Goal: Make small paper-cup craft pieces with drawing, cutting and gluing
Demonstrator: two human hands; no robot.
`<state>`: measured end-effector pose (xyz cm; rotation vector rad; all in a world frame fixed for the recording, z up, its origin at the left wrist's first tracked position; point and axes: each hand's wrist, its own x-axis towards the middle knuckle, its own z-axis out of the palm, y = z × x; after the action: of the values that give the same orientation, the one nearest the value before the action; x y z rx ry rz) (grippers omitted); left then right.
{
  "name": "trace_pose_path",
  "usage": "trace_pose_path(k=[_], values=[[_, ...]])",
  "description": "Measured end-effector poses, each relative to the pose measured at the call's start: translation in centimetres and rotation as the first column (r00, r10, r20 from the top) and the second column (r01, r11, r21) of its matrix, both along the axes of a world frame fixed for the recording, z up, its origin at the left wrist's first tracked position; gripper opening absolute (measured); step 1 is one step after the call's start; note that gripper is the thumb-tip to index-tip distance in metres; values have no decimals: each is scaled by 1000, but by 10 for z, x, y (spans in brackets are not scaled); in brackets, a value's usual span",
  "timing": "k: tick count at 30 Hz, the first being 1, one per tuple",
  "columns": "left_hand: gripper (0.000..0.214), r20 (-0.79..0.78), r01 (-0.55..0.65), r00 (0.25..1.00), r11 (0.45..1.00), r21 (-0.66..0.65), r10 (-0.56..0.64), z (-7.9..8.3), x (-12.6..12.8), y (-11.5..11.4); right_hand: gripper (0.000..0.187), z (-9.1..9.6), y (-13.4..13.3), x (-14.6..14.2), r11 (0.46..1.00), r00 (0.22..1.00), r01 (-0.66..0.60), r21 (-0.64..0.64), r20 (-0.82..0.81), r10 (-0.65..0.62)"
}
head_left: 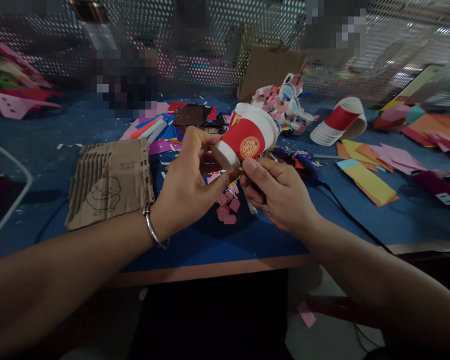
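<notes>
Curled around the base end of a red-and-white paper cup [249, 139], the left hand [189, 182] has its fingers and thumb bent to the cup's width, and just across from it the right hand [279, 190] pinches thumb to fingers at the cup's lower side! Whether that pinch also traps something small, I can't tell. So the cup is up over the near edge of the blue table [210, 252], tilted, base toward the left hand, wide end up to the right.

Look at the clutter! Pink paper bits [227, 207] lie right below the hands, and a blue corded tool [303, 165] sits just beyond the right hand, its black cable [352, 220] running to the table's edge. Over by the left forearm, a cardboard piece [110, 182] with a drawing; off to the right, yellow paper [367, 181] and pink sheets [393, 157]. Behind the cup, a heap of pink-and-white pieces [285, 102] crowds up before an upright brown board [270, 70].

Now the containers: the held cup's inside is turned out of sight, contents unknown. Well to the right, a cup stack [337, 122] lies tipped over, several rims nested together!
</notes>
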<state>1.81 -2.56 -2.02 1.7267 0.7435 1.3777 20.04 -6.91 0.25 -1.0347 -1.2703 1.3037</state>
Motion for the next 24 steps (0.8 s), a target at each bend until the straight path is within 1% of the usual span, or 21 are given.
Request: trace_pose_path(k=[3, 7, 10, 15, 17, 19, 21, 23, 24], values=[[58, 14, 20, 1000, 1000, -5, -20, 1, 1, 3, 61, 3, -1, 0, 1000, 1000, -20, 4, 3, 20], [62, 54, 73, 996, 996, -50, -71, 2, 0, 5, 61, 3, -1, 1, 1000, 999, -25, 2, 20, 25], [57, 6, 86, 996, 994, -61, -86, 2, -1, 3, 59, 0, -1, 1, 1000, 999, -12, -8, 33, 12], [47, -90, -2, 996, 995, 96, 11, -3, -3, -4, 59, -4, -2, 1, 999, 999, 12, 32, 44, -13], [47, -63, 18, 998, 995, 102, -12, -2, -2, -6, 60, -4, -2, 2, 998, 998, 15, 65, 54, -18], [51, 7, 75, 997, 997, 21, -75, 0, -1, -7, 61, -4, -1, 3, 995, 997, 20, 97, 67, -27], [53, 92, 129, 989, 985, -117, -119, 3, 0, -7, 60, -4, -1, 4, 992, 996, 24, 124, 82, -34], [52, 146, 159, 981, 960, -230, -127, 4, 1, -6, 59, -6, 0, 6, 990, 995, 14, 139, 97, -27], [52, 161, 167, 979, 951, -260, -128, 4, 1, -6, 59, -6, 0, 6, 989, 994, 10, 149, 103, -25]])
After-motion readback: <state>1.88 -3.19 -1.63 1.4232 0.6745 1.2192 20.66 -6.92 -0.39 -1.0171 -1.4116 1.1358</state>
